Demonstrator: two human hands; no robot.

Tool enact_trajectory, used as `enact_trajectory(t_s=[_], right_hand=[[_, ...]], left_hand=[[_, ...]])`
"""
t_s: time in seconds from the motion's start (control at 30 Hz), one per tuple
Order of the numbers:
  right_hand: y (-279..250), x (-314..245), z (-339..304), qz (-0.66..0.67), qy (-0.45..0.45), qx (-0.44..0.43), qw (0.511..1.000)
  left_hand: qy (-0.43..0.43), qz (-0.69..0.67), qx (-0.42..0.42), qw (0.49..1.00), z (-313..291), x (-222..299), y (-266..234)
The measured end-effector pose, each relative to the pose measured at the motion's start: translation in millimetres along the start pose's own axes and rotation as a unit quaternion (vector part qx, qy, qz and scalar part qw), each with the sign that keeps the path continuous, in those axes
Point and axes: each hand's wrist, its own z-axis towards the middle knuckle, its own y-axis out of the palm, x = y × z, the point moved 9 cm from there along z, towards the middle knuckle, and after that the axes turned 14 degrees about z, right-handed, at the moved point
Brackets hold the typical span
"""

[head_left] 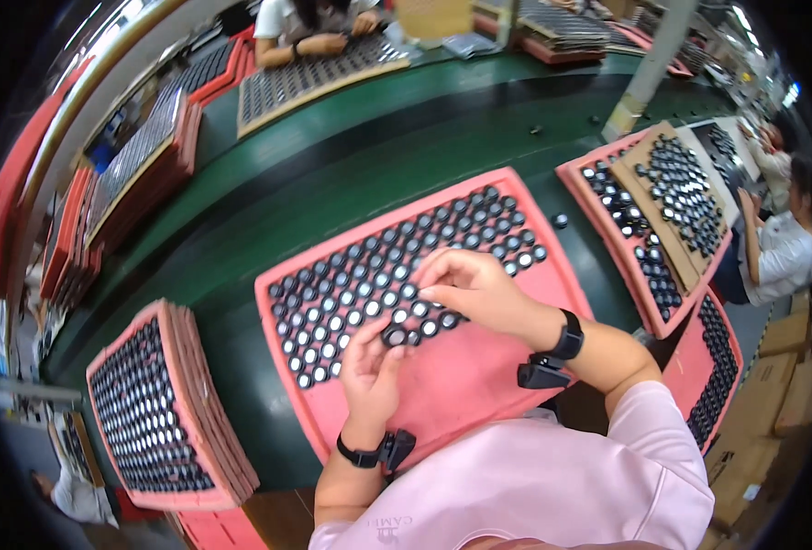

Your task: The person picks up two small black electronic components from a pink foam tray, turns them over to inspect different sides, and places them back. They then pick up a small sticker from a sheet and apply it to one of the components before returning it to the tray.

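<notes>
A pink foam tray (479, 385) lies before me, its upper part filled with rows of small round black parts with shiny silver tops. Between the thumb and fingers of my left hand (372, 371) is one such round black part (395, 336), held over the lower edge of the rows. My right hand (475, 286) is just above the rows, thumb and fingertips pinched together. Whatever is in that pinch is hidden by the fingers and the parts beneath. Bare pink foam shows below both hands. Each wrist wears a black band with a small black device.
Stacked pink trays of similar parts (149, 403) stand at left. At right, a brown board (667, 211) with loose parts rests on another pink tray (575, 174). A stray part (560, 221) sits on the green belt (360, 174). Across it, a person handles a filled tray (314, 82).
</notes>
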Motion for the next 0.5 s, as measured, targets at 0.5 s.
enact_trajectory(t_s=[0.5], right_hand=[[33,28,-23,0.115,0.026,-0.010,0.993]], left_hand=[[0.085,0.126,0.022,0.988,-1,9,-7]])
